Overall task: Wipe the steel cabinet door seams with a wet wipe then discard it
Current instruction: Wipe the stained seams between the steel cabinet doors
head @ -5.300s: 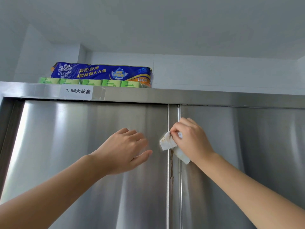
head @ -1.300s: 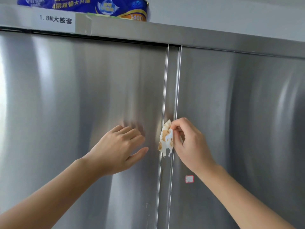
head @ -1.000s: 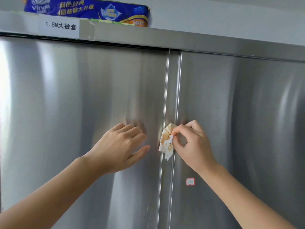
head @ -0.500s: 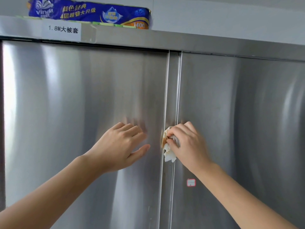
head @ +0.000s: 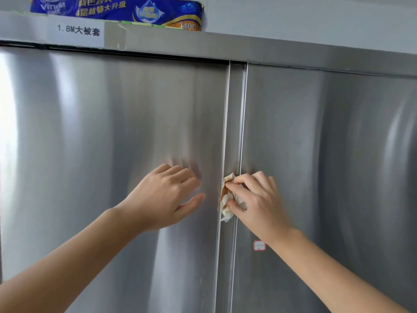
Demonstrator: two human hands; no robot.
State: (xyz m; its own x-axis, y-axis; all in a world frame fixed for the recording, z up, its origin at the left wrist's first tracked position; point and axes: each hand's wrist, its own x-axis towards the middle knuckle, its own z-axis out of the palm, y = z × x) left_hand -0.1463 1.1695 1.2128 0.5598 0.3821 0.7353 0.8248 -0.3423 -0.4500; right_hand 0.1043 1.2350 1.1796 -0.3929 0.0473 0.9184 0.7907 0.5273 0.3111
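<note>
**Hands on the cabinet, wipe at the seam**

Both hands are up against the steel cabinet. The left hand [head: 162, 195] lies flat on the left door [head: 90, 143], fingers straight and slightly spread, thumb out to the side. The right hand [head: 257, 204] pinches the crumpled wet wipe [head: 226, 211] and presses it against the vertical seam [head: 232, 120] between the two doors. Brown stains mark the wipe. Just below the right wrist, a small red-bordered sticker [head: 259, 245] sits on the right door [head: 327, 154]. Higher up, a white paper label [head: 77, 30] is taped to the top rail, and a blue tissue pack [head: 117, 10] lies on top.
</note>
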